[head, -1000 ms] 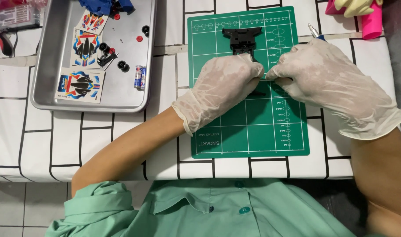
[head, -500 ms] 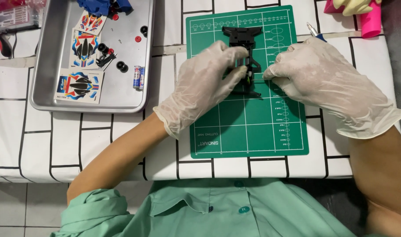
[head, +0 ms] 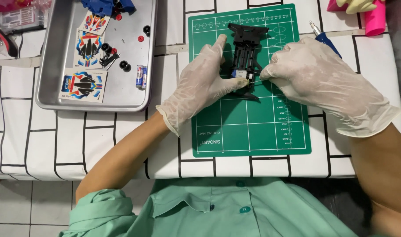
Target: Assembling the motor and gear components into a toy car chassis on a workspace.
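One head-worn camera looks steeply down, fairly near, at the green cutting mat [head: 253, 127].

Both gloved hands meet mid-frame, left hand [head: 205, 83] loosely curled, right hand [head: 316, 79] pinching with fingertips.

free: lower green cutting mat [head: 253, 131] | blocked: metal tray [head: 51, 94] left, screwdriver [head: 325, 38] right

gloved hands [head: 257, 83] on black chassis [head: 245, 48] over green mat [head: 253, 127]; right pinches thin rod, perhaps.
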